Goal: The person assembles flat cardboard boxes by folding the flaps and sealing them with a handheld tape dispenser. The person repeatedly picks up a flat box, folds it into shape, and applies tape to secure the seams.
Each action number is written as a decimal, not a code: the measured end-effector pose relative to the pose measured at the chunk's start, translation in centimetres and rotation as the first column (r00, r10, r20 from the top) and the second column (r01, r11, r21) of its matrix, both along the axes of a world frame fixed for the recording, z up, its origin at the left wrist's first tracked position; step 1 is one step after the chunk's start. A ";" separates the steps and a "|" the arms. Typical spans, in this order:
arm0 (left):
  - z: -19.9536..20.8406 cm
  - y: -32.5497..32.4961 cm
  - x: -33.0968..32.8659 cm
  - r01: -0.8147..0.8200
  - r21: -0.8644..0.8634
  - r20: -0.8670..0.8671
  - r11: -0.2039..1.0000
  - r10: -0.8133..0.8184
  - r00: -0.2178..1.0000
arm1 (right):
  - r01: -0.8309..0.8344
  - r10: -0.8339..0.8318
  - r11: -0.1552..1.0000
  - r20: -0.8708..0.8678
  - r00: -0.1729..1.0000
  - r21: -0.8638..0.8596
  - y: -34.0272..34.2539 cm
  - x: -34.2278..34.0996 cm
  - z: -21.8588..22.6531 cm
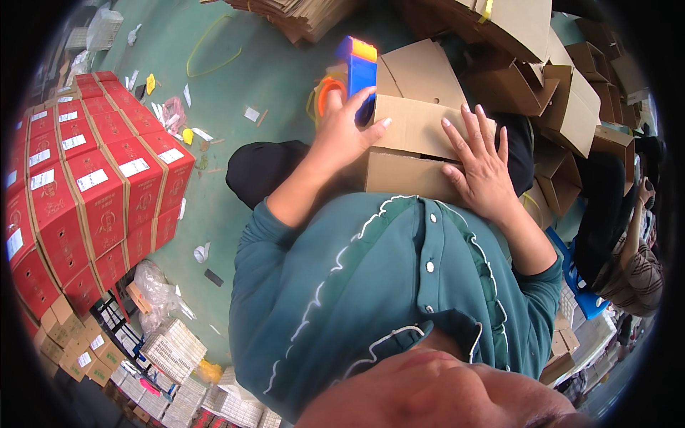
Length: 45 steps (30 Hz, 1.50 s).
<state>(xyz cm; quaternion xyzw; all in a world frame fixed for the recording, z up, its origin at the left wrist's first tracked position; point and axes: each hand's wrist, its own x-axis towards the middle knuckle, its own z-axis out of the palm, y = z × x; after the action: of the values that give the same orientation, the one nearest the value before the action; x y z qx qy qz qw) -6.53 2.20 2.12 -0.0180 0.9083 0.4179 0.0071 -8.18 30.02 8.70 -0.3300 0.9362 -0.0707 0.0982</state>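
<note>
A brown cardboard box (408, 173) lies against my lap, its two top flaps folded nearly together with a narrow dark gap between them. My left hand (344, 132) is at the box's left end, closed around a blue and orange tape dispenser (362, 75). Its thumb rests by the flap's edge, and the dispenser's grip is hidden by the hand. Flat across the right part of the flaps lies my right hand (479, 160), fingers spread and holding nothing. Beyond the box, a larger cardboard flap (421, 71) stretches away from me.
Red cartons (93, 182) are stacked at the left. Flattened cardboard (303, 18) is piled at the far side, and open brown boxes (571, 107) crowd the right. A yellow strap (202, 46) and scraps litter the green floor. Another person's sleeve (633, 282) shows at the right edge.
</note>
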 end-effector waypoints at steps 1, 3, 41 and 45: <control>0.0 0.1 0.0 -0.007 0.008 -0.019 1.000 0.008 1.000 | -0.023 0.025 0.998 -0.028 0.999 0.055 -0.2 0.2 0.1; 0.2 0.5 0.2 0.002 0.001 -0.019 1.000 -0.002 1.000 | 0.005 -0.002 0.998 -0.039 0.999 0.067 -0.2 0.7 -0.5; -1.2 0.9 2.8 0.021 0.064 -0.136 0.998 -0.012 0.991 | 0.533 -0.400 0.515 0.362 0.842 -0.672 3.0 1.3 -6.9; -1.8 1.4 4.1 -0.031 0.022 0.025 0.999 0.031 0.999 | 0.614 -0.272 0.447 0.555 0.786 -0.651 2.2 0.8 -6.3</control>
<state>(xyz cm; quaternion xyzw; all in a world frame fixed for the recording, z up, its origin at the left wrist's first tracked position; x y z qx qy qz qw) -2.38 3.62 0.36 -0.0373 0.9030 0.4278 0.0121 -7.34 32.19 2.44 -0.0548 0.8142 -0.5711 0.0895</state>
